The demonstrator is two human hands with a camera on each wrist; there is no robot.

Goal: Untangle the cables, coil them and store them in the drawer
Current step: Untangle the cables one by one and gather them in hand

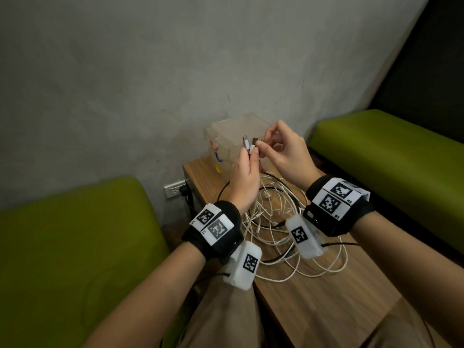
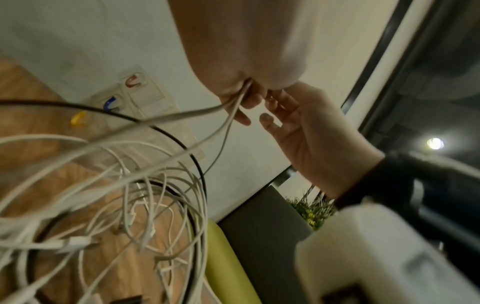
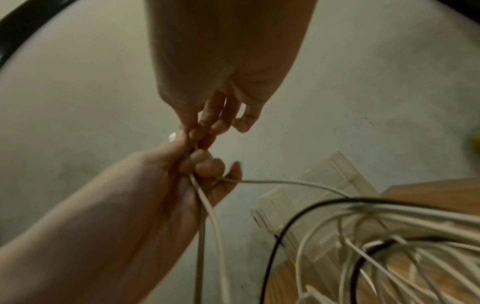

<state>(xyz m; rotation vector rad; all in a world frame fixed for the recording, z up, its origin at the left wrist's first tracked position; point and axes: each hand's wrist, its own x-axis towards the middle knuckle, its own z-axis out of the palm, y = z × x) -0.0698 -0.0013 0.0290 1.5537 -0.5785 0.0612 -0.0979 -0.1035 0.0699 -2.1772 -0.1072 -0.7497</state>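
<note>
Cables [image 1: 276, 222] lie in a loose tangle on the wooden side table [image 1: 326, 297], mostly thin white leads with at least one black lead [image 1: 273, 189] looped through them; several strands rise from the heap to the hands, which are raised above the table in front of the translucent drawer unit [image 1: 226, 139] at its far end. Left hand [image 1: 247, 177] grips a bundle of white leads just below their connectors [image 1: 247, 144], fingers curled round the strands, plug ends standing up past the thumb. Right hand [image 1: 283, 151] pinches a small dark plug [image 1: 254, 141] between thumb and forefinger, right beside the white ones. The leads look light, limp and smooth-jacketed: they will sag, slide through a slack grip and snag on one another rather than hold a shape. The plugs are the only stiff parts and the safest handles; pulling mid-span would likely tighten the knot. Best hold, as I judge it, is at the connector end, feeding one lead out of the heap hand over hand. No drawer appears pulled out in these views.
</note>
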